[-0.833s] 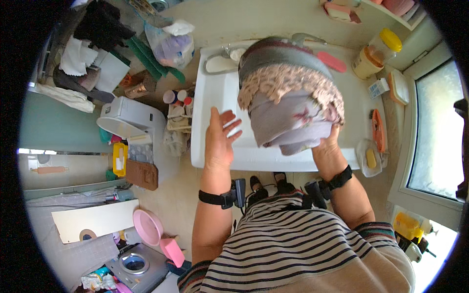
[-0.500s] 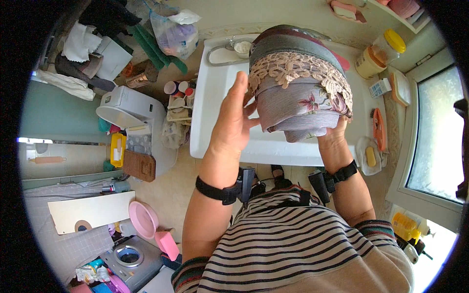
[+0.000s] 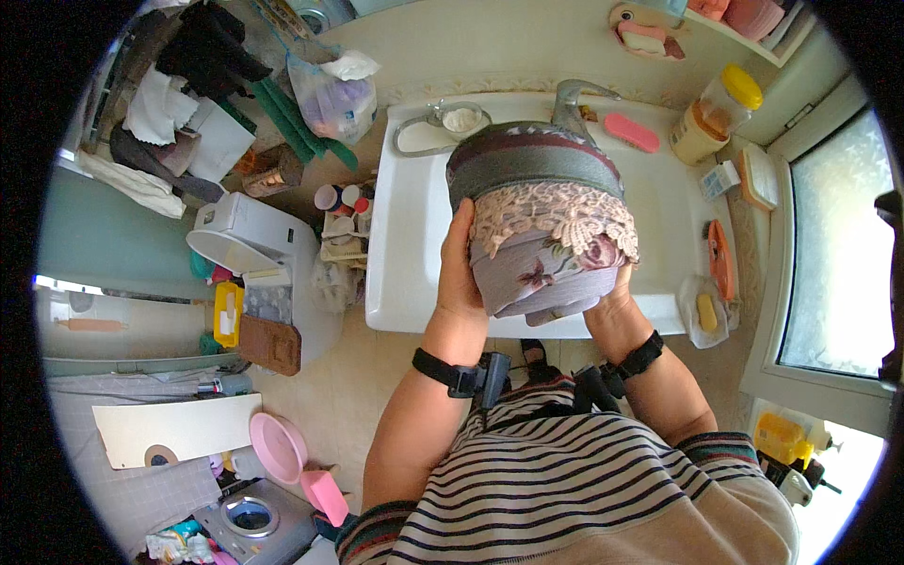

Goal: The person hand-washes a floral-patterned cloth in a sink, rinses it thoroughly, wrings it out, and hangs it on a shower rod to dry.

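Note:
A grey cloth hat (image 3: 551, 212), with a band of cream lace and a floral print, is held up over the white sink (image 3: 414, 315). My left hand (image 3: 463, 268) presses against the hat's left side, the thumb showing along it and the other fingers mostly hidden by the cloth. At the lower right, my right hand (image 3: 614, 306) supports the hat from beneath; its fingers are largely covered. Loose folds of fabric hang at the near end of the hat. Black straps with small devices circle both my wrists.
Behind the hat rises the faucet (image 3: 570, 104). A pink brush (image 3: 631, 132) and a white cup (image 3: 461, 121) lie on the sink's back ledge. To the right are a yellow-lidded jar (image 3: 720, 113), an orange brush (image 3: 719, 259) and soap (image 3: 706, 311). A toilet (image 3: 250, 235) stands left.
The hat has come nearer to my body and slightly left. My left hand, earlier with fingers spread at its side, now lies against it. More of the faucet and pink brush shows.

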Available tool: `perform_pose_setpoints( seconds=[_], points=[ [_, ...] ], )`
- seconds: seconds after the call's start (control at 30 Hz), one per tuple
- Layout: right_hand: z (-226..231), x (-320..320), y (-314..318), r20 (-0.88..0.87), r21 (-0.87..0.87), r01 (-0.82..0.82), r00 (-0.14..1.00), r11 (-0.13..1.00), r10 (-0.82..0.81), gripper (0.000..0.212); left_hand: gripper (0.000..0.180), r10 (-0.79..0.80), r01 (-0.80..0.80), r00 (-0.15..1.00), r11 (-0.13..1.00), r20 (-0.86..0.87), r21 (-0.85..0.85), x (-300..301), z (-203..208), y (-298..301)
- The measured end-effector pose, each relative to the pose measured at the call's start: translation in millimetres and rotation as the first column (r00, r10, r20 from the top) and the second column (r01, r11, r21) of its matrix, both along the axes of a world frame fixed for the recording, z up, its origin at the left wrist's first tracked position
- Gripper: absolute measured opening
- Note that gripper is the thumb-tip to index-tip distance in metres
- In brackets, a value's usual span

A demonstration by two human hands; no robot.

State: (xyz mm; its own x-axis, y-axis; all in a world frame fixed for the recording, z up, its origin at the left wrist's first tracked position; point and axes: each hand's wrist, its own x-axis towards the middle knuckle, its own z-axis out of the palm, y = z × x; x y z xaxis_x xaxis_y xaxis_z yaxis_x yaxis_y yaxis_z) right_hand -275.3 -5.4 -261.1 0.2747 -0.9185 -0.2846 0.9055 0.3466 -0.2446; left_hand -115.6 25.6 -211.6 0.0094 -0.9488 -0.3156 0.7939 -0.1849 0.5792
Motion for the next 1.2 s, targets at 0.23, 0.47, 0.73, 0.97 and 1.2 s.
perform_pose_setpoints(
  seconds=[0.23,0.47,0.73,0.97,1.2],
  points=[
    [-1,-18,-17,0.149,-0.186,-0.31,0.929,0.932,0.339,0.058,0.052,0.023,-0.031,0.998,0.992,-0.064,-0.12,12,-5,18],
    [5,-54,-39,-0.143,0.002,-0.35,0.927,0.937,0.347,0.063,0.048,0.082,-0.08,0.995,0.996,0.062,-0.036,29,-11,21],
    [-31,-14,-27,0.031,0.154,-0.348,0.937,0.925,0.348,0.058,0.054,-0.007,0.008,0.991,1.0,-0.133,0.008,10,-14,25],
    [-25,0,-24,0.121,0.086,-0.255,0.962,0.963,0.244,0.049,0.06,0.11,-0.112,0.993,0.992,0.035,0.065,0,-6,30],
    [-4,7,-21,0.209,0.011,-0.287,0.937,0.958,0.278,0.049,0.065,-0.03,0.007,0.961,0.997,-0.276,-0.083,0,-13,14]
  ],
)
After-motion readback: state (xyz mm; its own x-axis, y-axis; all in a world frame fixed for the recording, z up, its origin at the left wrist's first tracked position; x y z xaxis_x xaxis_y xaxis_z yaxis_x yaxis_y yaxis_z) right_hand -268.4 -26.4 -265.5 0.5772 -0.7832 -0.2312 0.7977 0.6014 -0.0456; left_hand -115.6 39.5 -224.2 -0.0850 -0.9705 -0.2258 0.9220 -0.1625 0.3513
